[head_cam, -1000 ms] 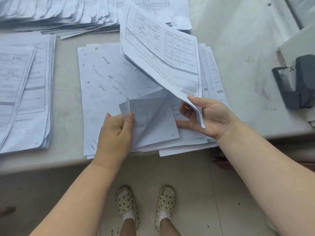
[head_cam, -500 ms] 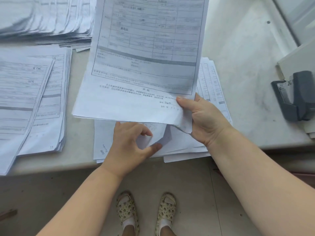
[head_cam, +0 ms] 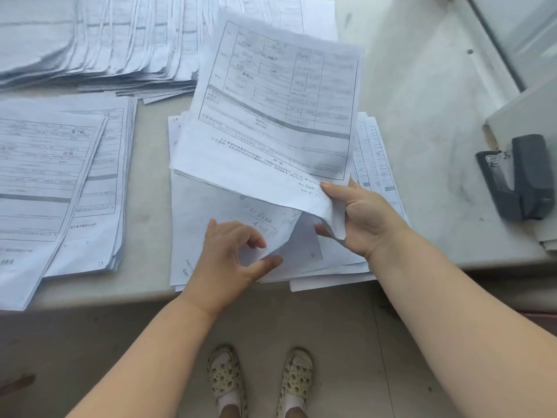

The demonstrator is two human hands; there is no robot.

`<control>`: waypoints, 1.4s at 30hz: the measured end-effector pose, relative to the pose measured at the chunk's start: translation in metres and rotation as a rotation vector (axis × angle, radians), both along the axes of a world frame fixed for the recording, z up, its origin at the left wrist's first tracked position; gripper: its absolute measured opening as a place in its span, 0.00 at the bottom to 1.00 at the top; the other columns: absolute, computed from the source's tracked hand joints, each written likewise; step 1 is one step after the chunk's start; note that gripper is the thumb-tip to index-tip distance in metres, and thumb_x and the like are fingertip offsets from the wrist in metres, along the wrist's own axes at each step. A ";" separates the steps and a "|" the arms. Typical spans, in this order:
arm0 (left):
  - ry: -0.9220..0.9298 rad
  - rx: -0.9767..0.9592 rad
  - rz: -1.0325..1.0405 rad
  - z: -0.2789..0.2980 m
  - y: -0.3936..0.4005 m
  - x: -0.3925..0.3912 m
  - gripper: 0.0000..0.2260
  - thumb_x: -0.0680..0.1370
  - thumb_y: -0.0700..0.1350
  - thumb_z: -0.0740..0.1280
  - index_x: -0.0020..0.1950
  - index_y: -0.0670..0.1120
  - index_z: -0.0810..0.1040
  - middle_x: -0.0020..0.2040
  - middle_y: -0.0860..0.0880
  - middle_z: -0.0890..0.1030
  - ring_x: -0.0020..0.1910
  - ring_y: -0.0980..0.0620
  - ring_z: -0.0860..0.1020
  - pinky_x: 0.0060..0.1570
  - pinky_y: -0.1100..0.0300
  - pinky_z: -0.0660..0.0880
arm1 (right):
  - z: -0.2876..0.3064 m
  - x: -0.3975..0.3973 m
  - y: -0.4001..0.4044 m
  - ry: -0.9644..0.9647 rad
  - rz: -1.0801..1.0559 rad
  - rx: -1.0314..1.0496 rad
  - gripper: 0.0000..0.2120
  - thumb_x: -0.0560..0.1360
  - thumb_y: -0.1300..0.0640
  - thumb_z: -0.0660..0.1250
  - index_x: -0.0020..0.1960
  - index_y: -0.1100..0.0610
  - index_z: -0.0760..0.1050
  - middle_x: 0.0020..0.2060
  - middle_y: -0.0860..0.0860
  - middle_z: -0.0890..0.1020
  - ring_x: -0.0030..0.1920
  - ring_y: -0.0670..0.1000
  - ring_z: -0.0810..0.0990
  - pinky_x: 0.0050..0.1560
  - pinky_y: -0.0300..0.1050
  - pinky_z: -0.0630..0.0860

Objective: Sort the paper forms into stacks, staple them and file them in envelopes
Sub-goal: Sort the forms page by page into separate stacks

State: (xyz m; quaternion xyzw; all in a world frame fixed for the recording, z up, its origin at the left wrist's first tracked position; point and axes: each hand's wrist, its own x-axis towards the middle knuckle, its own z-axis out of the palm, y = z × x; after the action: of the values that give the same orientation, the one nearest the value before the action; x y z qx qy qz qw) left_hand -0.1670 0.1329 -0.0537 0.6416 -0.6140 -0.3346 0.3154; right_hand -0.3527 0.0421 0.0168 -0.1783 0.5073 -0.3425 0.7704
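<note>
My right hand (head_cam: pixel 366 220) pinches the near right corner of a lifted printed form (head_cam: pixel 271 116), thumb on top and fingers curled beneath, so the sheets hang tilted above the middle stack (head_cam: pixel 193 236) with their far edge toward the fanned pile (head_cam: pixel 105 40) at the back. My left hand (head_cam: pixel 230 251) is at the near edge of that stack, thumb and forefinger curled round the corner of the next sheet (head_cam: pixel 289 239), which is peeled up and folded back on itself; whether the fingers have actually closed on it or only touch it I cannot tell. A second sorted stack (head_cam: pixel 60 182) lies to the left, well apart, and the stapler (head_cam: pixel 518 179) sits far to the right on the table (head_cam: pixel 422 116), untouched. I judge this to be the sorting step, with stapling and envelopes not yet begun. The risks I see: the lifted form is held by one corner only, so it may sag, crease at the pinch, or slip out and land on the wrong pile. The curled corner under my left hand could carry two sheets at once, since thin paper clings. The middle stack overhangs the near table edge, so a careless drag could pull the loose sheets off onto the floor.
</note>
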 end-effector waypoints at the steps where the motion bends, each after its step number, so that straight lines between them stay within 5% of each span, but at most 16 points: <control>1: 0.009 0.005 0.011 0.000 0.000 0.000 0.14 0.65 0.66 0.68 0.39 0.58 0.73 0.42 0.55 0.77 0.50 0.60 0.72 0.71 0.65 0.45 | 0.000 -0.002 0.000 -0.016 0.009 0.019 0.10 0.80 0.65 0.60 0.51 0.53 0.76 0.40 0.51 0.85 0.32 0.50 0.83 0.25 0.42 0.75; 4: -0.066 -0.020 -0.022 -0.001 0.003 -0.003 0.20 0.62 0.68 0.68 0.45 0.57 0.72 0.45 0.57 0.75 0.52 0.58 0.71 0.74 0.53 0.49 | 0.000 -0.002 0.002 -0.070 0.049 0.056 0.11 0.81 0.64 0.58 0.58 0.56 0.76 0.42 0.52 0.86 0.34 0.51 0.84 0.30 0.45 0.79; 7: -0.202 -0.036 -0.087 -0.002 0.003 -0.010 0.27 0.64 0.68 0.66 0.54 0.53 0.70 0.51 0.57 0.70 0.57 0.53 0.68 0.72 0.41 0.50 | 0.006 0.004 0.003 -0.179 0.059 0.039 0.14 0.82 0.63 0.55 0.53 0.58 0.80 0.39 0.52 0.86 0.35 0.49 0.85 0.39 0.53 0.83; 9: -0.196 -0.052 -0.068 -0.004 0.003 -0.011 0.20 0.70 0.61 0.64 0.56 0.50 0.71 0.52 0.56 0.70 0.57 0.54 0.68 0.72 0.40 0.51 | 0.008 0.007 0.003 -0.201 0.083 0.009 0.15 0.82 0.62 0.55 0.54 0.59 0.81 0.41 0.51 0.86 0.37 0.48 0.85 0.54 0.62 0.79; 11: -0.149 -0.087 -0.026 -0.008 0.004 -0.008 0.12 0.75 0.48 0.61 0.57 0.48 0.74 0.52 0.55 0.73 0.56 0.55 0.70 0.72 0.40 0.53 | 0.010 0.004 -0.002 -0.116 0.033 -0.004 0.13 0.82 0.62 0.58 0.63 0.59 0.76 0.45 0.51 0.85 0.39 0.49 0.85 0.57 0.64 0.76; 14: 0.158 -0.087 0.280 -0.007 0.009 -0.002 0.11 0.79 0.43 0.58 0.56 0.44 0.78 0.49 0.56 0.78 0.49 0.62 0.74 0.62 0.60 0.69 | 0.019 -0.019 -0.010 0.114 -0.136 -0.098 0.13 0.80 0.64 0.60 0.61 0.54 0.75 0.48 0.50 0.86 0.43 0.51 0.86 0.45 0.54 0.83; 17: 0.594 0.003 0.801 0.019 0.008 -0.001 0.11 0.82 0.47 0.61 0.59 0.44 0.78 0.51 0.54 0.82 0.53 0.55 0.80 0.56 0.57 0.76 | 0.028 -0.051 -0.003 0.425 -0.081 -0.256 0.12 0.81 0.64 0.60 0.54 0.49 0.77 0.49 0.46 0.86 0.51 0.49 0.85 0.48 0.48 0.83; 21: 0.584 -0.105 0.978 0.049 0.020 0.016 0.08 0.81 0.51 0.62 0.55 0.53 0.80 0.50 0.58 0.83 0.54 0.52 0.80 0.55 0.58 0.77 | 0.024 -0.058 0.016 0.535 0.153 -0.341 0.13 0.81 0.65 0.59 0.52 0.51 0.78 0.43 0.42 0.86 0.45 0.43 0.85 0.44 0.36 0.80; 24: 0.398 -0.248 0.817 0.065 0.030 0.031 0.09 0.80 0.56 0.61 0.52 0.67 0.79 0.52 0.67 0.81 0.60 0.57 0.78 0.63 0.58 0.73 | 0.009 -0.039 0.017 0.499 0.266 -0.315 0.13 0.81 0.66 0.59 0.53 0.52 0.77 0.43 0.43 0.86 0.46 0.42 0.85 0.46 0.34 0.79; 27: 0.200 -0.282 0.528 0.071 0.025 0.027 0.13 0.82 0.52 0.58 0.64 0.53 0.77 0.58 0.57 0.80 0.61 0.58 0.76 0.62 0.64 0.70 | -0.014 -0.020 0.012 0.510 0.337 -0.275 0.12 0.81 0.65 0.59 0.53 0.51 0.77 0.47 0.44 0.86 0.50 0.45 0.84 0.53 0.40 0.79; 30: 0.005 -0.285 0.180 0.049 0.012 0.005 0.15 0.80 0.41 0.58 0.65 0.42 0.76 0.58 0.47 0.76 0.60 0.57 0.73 0.61 0.68 0.65 | -0.029 -0.010 0.007 0.496 0.409 -0.190 0.11 0.81 0.63 0.60 0.57 0.51 0.77 0.50 0.47 0.85 0.52 0.49 0.84 0.57 0.47 0.79; 35: -0.265 -0.013 -0.080 0.007 0.005 -0.018 0.27 0.70 0.46 0.51 0.61 0.40 0.80 0.56 0.41 0.78 0.52 0.37 0.75 0.55 0.52 0.71 | -0.024 -0.030 -0.006 0.443 0.602 -0.062 0.07 0.80 0.60 0.63 0.54 0.55 0.79 0.50 0.52 0.86 0.46 0.51 0.84 0.49 0.46 0.81; 39: -0.092 0.003 0.012 0.009 0.003 -0.017 0.21 0.76 0.52 0.57 0.66 0.47 0.75 0.56 0.50 0.79 0.54 0.47 0.76 0.54 0.54 0.74 | -0.021 -0.049 -0.016 0.469 0.739 -0.023 0.05 0.78 0.64 0.65 0.52 0.61 0.79 0.44 0.54 0.85 0.40 0.51 0.85 0.39 0.42 0.81; 42: 0.084 -0.026 0.037 0.008 0.005 -0.015 0.24 0.75 0.47 0.63 0.70 0.56 0.63 0.55 0.60 0.76 0.51 0.61 0.76 0.51 0.70 0.73 | -0.024 -0.051 -0.016 0.429 0.725 -0.018 0.04 0.77 0.64 0.66 0.48 0.61 0.79 0.40 0.53 0.85 0.38 0.51 0.85 0.38 0.42 0.81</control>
State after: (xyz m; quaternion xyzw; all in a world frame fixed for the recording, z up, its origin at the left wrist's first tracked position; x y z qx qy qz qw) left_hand -0.1816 0.1384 -0.0458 0.6341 -0.5925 -0.3471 0.3555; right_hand -0.4038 0.0258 -0.0070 -0.4193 0.5576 -0.0086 0.7164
